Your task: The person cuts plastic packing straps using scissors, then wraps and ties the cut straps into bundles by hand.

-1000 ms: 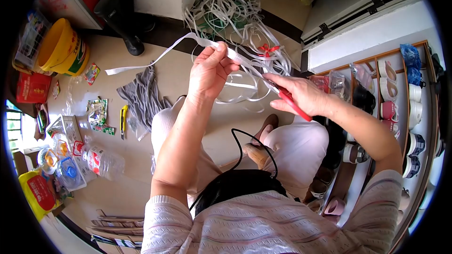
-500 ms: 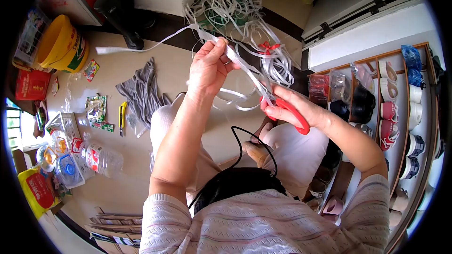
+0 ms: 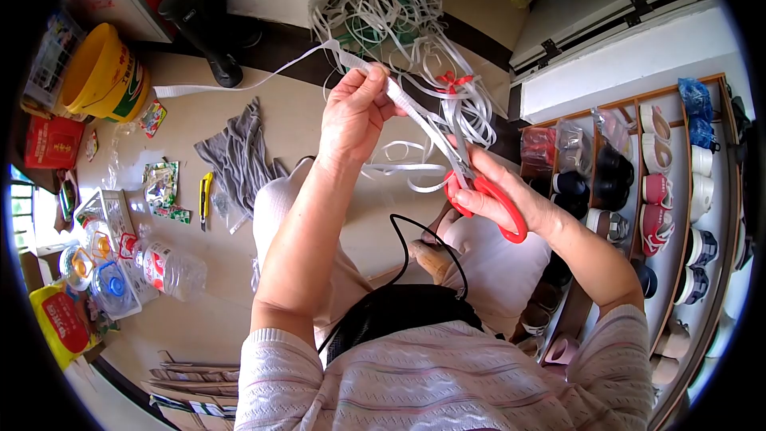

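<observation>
My left hand (image 3: 353, 118) is closed in a pinch on a white plastic strap (image 3: 411, 108), in front of my chest. One end of the strap trails off to the left in a thin curve. Its other end slants down to the right to the scissors. My right hand (image 3: 507, 195) grips red-handled scissors (image 3: 511, 222), fingers in the loops, with the metal blades pointing up and parted at the strap. Whether the blades touch the strap, I cannot tell. Behind both hands lies a tangled heap of white straps (image 3: 391, 12) with a red tie (image 3: 453, 81) on it.
A shoe rack (image 3: 638, 191) stands on the right. To the left on the floor are a grey cloth (image 3: 239, 148), a yellow utility knife (image 3: 206, 199), a clear plastic bottle (image 3: 167, 267) and a yellow bucket (image 3: 104, 76). A black rubber boot (image 3: 203, 20) stands at the back.
The scissors have opened wider, and my right hand has shifted slightly down. My left hand keeps its pinch on the strap, nearly still. The strap's free left end has swung a little further left.
</observation>
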### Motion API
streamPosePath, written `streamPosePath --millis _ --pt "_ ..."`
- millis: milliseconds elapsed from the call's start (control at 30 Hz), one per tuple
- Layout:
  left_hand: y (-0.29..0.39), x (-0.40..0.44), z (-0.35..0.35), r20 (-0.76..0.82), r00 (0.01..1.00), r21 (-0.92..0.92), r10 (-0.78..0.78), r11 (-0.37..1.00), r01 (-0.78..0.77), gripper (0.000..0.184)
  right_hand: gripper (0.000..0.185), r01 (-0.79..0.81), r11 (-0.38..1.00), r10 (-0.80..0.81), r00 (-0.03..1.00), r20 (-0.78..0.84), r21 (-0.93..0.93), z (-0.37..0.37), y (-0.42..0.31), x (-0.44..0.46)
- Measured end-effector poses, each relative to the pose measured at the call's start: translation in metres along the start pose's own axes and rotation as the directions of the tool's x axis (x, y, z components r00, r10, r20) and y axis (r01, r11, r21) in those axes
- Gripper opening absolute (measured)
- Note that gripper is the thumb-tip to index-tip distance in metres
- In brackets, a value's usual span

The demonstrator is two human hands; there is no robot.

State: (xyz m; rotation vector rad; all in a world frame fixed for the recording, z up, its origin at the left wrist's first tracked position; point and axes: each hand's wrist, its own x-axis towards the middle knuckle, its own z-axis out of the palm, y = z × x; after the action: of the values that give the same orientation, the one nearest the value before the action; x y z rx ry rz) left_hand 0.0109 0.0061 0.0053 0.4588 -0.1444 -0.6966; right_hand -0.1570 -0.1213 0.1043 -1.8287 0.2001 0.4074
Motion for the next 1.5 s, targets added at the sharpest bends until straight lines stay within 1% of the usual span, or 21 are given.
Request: streamPosePath --millis 100,200,400,500,600,700,800,900,1000,1033,1100,1133,1167,1200,1267,1300,1333,1367,1467,1500 --pt "-0.001 0.000 -0.001 -0.010 1.000 -0.002 0.005 1.000 -0.005 0.013 0.062 -0.003 1.000 0.003 1.000 -0.014 0.017 0.004 0.002 -0.001" --pt "-0.002 0.000 -0.003 -0.008 1.000 0.020 0.007 1.000 -0.006 0.013 0.064 -0.006 0.998 0.003 0.999 -0.052 -0.064 0.006 0.007 -0.002" --pt "-0.002 -0.001 0.000 0.012 1.000 0.016 0.014 1.000 -0.014 0.012 0.067 0.107 0.994 -0.107 0.986 -0.125 -0.007 0.014 0.009 -0.003" --pt "-0.003 0.000 -0.003 0.032 0.999 0.021 0.016 1.000 -0.017 0.012 0.068 0.128 0.989 -0.138 0.975 -0.171 -0.069 0.015 0.008 -0.005" --pt "-0.003 0.001 -0.004 0.028 1.000 0.015 0.013 1.000 -0.013 0.012 0.067 0.126 0.990 -0.136 0.971 -0.198 -0.061 0.015 0.012 -0.008" --pt "-0.003 -0.001 -0.002 0.007 1.000 0.018 0.010 1.000 -0.010 0.012 0.064 0.181 0.980 -0.195 0.957 -0.216 -0.083 0.017 0.017 -0.011" --pt "-0.005 0.000 -0.003 0.009 1.000 0.019 0.003 1.000 -0.003 0.012 0.062 0.239 0.971 -0.234 0.939 -0.251 -0.012 0.019 0.027 -0.010" --pt "-0.006 0.000 -0.004 0.005 1.000 0.024 -0.005 1.000 0.005 0.013 0.062 0.113 0.989 -0.085 0.962 -0.260 0.095 0.023 0.023 -0.017" --pt "-0.001 0.001 -0.004 0.027 0.999 0.033 0.028 0.999 -0.029 0.013 0.062 0.124 0.983 -0.083 0.959 -0.271 0.139 0.023 0.019 -0.022" --pt "-0.001 0.001 -0.003 0.011 0.999 0.050 0.031 0.998 -0.032 0.013 0.062 0.102 0.992 -0.079 0.966 -0.246 0.081 0.020 0.021 -0.025" --pt "-0.002 -0.002 0.002 -0.022 0.999 0.083 0.037 0.996 -0.035 0.013 0.062 0.107 0.978 -0.070 0.976 -0.204 0.177 0.014 0.027 -0.026" --pt "-0.002 -0.002 0.001 -0.010 0.999 0.120 0.046 0.992 -0.045 0.013 0.061 0.108 0.968 -0.067 0.981 -0.182 0.225 0.011 0.027 -0.026" --pt "-0.001 -0.001 0.000 0.001 0.998 0.157 0.055 0.986 -0.055 0.013 0.060 0.040 0.965 -0.003 0.990 -0.143 0.260 0.005 0.021 -0.028" --pt "0.000 -0.001 0.000 0.013 0.998 0.192 0.064 0.979 -0.066 0.013 0.059 0.094 0.954 -0.045 0.984 -0.172 0.284 0.003 0.020 -0.031" --pt "0.002 -0.001 -0.001 0.025 0.993 0.261 0.113 0.958 -0.116 0.014 0.060 0.092 0.963 -0.041 0.979 -0.198 0.253 -0.004 0.008 -0.039" --pt "0.003 -0.001 -0.001 0.031 0.990 0.295 0.137 0.945 -0.140 0.014 0.061 0.080 0.964 -0.033 0.983 -0.182 0.255 -0.010 0.009 -0.045" --pt "0.004 -0.001 0.000 0.008 0.985 0.301 0.170 0.939 -0.165 0.016 0.060 0.128 0.971 -0.085 0.974 -0.210 0.201 -0.017 0.014 -0.051" --pt "0.005 0.000 0.001 -0.015 0.979 0.308 0.204 0.932 -0.190 0.017 0.059 0.100 0.971 -0.047 0.971 -0.233 0.218 -0.024 0.014 -0.059" --pt "0.008 0.002 -0.002 -0.047 0.955 0.335 0.292 0.906 -0.260 0.017 0.058 0.107 0.979 -0.040 0.934 -0.356 0.171 -0.035 0.016 -0.076" --pt "0.010 0.003 -0.003 -0.047 0.948 0.345 0.314 0.896 -0.280 0.016 0.058 0.092 0.973 -0.001 0.919 -0.395 0.214 -0.036 0.018 -0.080"
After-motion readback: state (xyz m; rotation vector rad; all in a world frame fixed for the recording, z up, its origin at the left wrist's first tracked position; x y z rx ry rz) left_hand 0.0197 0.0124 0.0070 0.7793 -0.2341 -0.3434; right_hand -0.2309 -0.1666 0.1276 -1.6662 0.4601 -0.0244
